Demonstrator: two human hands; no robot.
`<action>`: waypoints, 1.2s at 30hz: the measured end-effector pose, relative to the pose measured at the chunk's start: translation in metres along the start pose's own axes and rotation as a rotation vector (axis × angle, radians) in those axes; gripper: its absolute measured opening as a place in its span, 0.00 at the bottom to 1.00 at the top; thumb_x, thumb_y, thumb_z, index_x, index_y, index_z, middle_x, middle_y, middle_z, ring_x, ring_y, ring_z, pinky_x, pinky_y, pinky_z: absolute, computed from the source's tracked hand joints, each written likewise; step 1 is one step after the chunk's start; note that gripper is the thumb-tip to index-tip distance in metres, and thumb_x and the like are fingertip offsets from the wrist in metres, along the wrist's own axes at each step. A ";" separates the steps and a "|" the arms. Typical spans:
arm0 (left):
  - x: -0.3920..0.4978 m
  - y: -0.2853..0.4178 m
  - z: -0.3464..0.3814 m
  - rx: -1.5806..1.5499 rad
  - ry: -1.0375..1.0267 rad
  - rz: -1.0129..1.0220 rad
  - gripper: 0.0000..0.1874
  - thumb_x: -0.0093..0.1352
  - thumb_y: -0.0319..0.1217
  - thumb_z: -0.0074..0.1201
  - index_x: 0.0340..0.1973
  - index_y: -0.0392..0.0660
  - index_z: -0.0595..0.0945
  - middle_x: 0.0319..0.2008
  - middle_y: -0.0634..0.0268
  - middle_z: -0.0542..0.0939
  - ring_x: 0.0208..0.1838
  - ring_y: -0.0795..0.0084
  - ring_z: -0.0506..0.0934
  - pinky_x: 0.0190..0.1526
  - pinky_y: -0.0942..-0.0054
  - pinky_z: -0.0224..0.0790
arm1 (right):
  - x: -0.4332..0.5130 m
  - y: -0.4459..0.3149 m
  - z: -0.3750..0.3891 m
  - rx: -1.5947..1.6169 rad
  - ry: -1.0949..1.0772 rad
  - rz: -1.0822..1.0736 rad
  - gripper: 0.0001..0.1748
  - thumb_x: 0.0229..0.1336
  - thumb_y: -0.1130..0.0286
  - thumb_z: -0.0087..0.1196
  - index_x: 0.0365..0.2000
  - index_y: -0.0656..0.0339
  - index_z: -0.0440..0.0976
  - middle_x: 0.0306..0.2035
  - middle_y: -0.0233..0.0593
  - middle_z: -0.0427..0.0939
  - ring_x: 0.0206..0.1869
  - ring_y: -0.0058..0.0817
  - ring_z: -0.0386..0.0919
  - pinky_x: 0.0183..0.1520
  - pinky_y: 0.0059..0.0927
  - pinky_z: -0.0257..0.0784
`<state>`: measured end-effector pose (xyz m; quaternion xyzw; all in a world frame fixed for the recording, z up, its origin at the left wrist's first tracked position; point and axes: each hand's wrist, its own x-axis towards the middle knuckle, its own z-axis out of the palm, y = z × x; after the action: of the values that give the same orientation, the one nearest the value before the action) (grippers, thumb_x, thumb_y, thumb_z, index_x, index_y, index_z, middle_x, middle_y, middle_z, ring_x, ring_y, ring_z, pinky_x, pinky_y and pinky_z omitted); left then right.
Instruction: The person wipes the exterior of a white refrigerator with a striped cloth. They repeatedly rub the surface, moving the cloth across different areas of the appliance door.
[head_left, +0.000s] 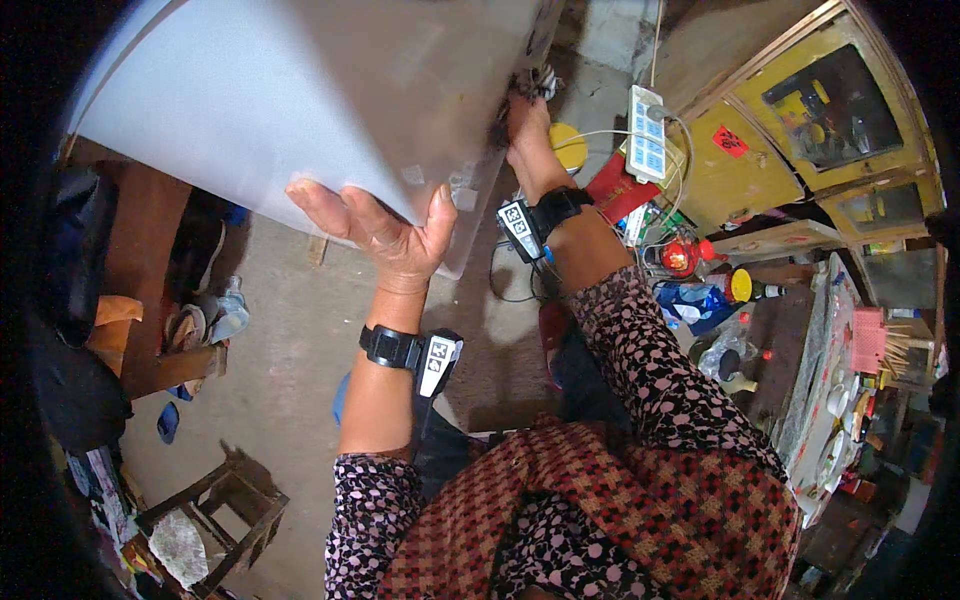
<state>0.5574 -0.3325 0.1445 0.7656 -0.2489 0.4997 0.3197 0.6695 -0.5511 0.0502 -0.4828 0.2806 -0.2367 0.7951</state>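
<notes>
A table (225, 97) with a smooth pale top and a clear plastic cover hanging over its near edge stands before me. My left hand (382, 232) is at that near edge, fingers apart and holding nothing; whether it touches the cover is hard to tell. At the table's right side, my right hand (527, 120) has its fingers around a bunched, dark and white striped cloth (547, 81), partly hidden and blurred. Each wrist wears a black strap with a small white device, the left device (436, 364) and the right device (521, 231).
A white power strip (646, 135) with trailing cords hangs right of my right hand, near a yellow lid (568, 147). Yellow cabinets (750, 157) and a cluttered side table (806, 375) line the right. A wooden stool frame (214, 517) and a shoe rack (176, 375) stand left.
</notes>
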 end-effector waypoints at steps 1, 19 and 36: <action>0.000 -0.001 0.002 -0.005 0.012 0.004 0.55 0.62 0.50 0.60 0.75 0.56 0.40 0.75 0.50 0.32 0.77 0.42 0.31 0.71 0.34 0.26 | -0.013 -0.027 0.010 -0.068 -0.014 -0.067 0.17 0.62 0.68 0.51 0.50 0.63 0.72 0.45 0.39 0.78 0.45 0.33 0.75 0.46 0.39 0.73; -0.004 -0.009 0.011 -0.052 0.032 -0.054 0.48 0.61 0.47 0.62 0.73 0.65 0.52 0.75 0.53 0.45 0.76 0.44 0.43 0.70 0.33 0.36 | -0.165 -0.036 -0.009 -0.239 -0.473 -0.507 0.25 0.65 0.80 0.40 0.62 0.63 0.59 0.58 0.38 0.70 0.60 0.28 0.69 0.64 0.33 0.64; -0.002 -0.003 0.002 -0.117 -0.019 -0.106 0.51 0.51 0.38 0.62 0.71 0.66 0.59 0.75 0.56 0.49 0.76 0.47 0.45 0.71 0.37 0.37 | -0.187 -0.062 0.002 -0.359 -0.355 -0.611 0.24 0.58 0.75 0.56 0.53 0.71 0.65 0.53 0.58 0.68 0.56 0.50 0.67 0.63 0.44 0.58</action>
<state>0.5603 -0.3317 0.1414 0.7624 -0.2401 0.4592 0.3875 0.5277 -0.4551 0.1476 -0.7089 0.0190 -0.3222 0.6271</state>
